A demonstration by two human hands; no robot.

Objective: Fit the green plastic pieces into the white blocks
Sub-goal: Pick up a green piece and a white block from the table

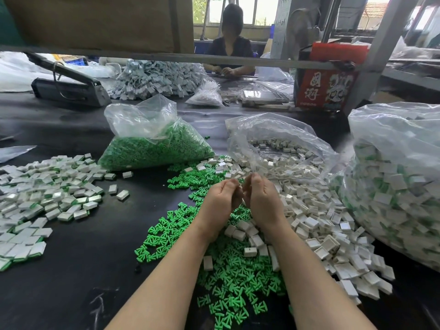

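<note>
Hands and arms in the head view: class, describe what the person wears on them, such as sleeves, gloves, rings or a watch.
Both forearms are bare all the way to the bottom edge of the frame, so no sleeve shows. The left hand and the right hand wear no gloves. No watch, bracelet or ring is visible on the sides of the wrists and hands that face the camera.

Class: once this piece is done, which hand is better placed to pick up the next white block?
Probably the right hand: the loose white blocks lie directly beside it, whereas the left hand hangs over the green pieces.
</note>
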